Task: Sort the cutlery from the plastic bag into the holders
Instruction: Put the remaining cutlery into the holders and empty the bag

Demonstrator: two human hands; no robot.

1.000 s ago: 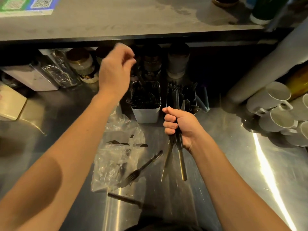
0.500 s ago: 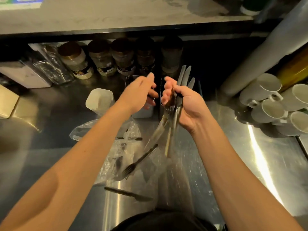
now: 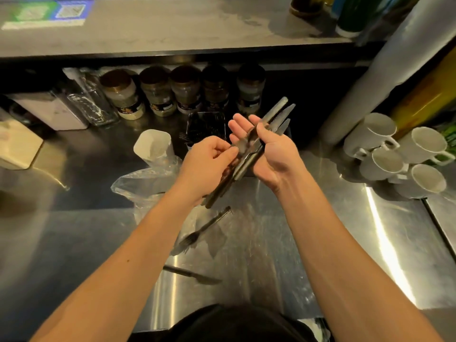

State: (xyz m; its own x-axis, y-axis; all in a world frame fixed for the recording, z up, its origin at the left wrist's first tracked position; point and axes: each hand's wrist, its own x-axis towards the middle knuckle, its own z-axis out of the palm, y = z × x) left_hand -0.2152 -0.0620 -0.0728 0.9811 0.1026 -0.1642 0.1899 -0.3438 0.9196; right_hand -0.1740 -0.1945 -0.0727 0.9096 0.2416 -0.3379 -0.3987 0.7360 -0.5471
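My right hand [image 3: 274,154] is turned palm up with its fingers straight, and a bundle of knives [image 3: 277,114] lies across it under the thumb, blades pointing away to the upper right. My left hand [image 3: 209,161] pinches the handle end of that bundle. Just behind my hands stands a dark holder [image 3: 206,125] filled with forks. A white holder [image 3: 153,144] stands to its left. The crumpled clear plastic bag [image 3: 140,186] lies under my left wrist. On the steel counter [image 3: 74,238] lie a loose fork [image 3: 204,228] and a loose knife [image 3: 192,275].
Several jars [image 3: 158,95] line the back under a shelf [image 3: 172,25]. A clear container [image 3: 93,102] and a white box [image 3: 49,112] sit at the back left. White mugs [image 3: 394,154] are stacked at the right beside a large grey roll [image 3: 370,82].
My left hand came down from the back of the counter and took hold of the knife handles. My right hand opened from a fist into a flat palm, tilting the knives up and right.
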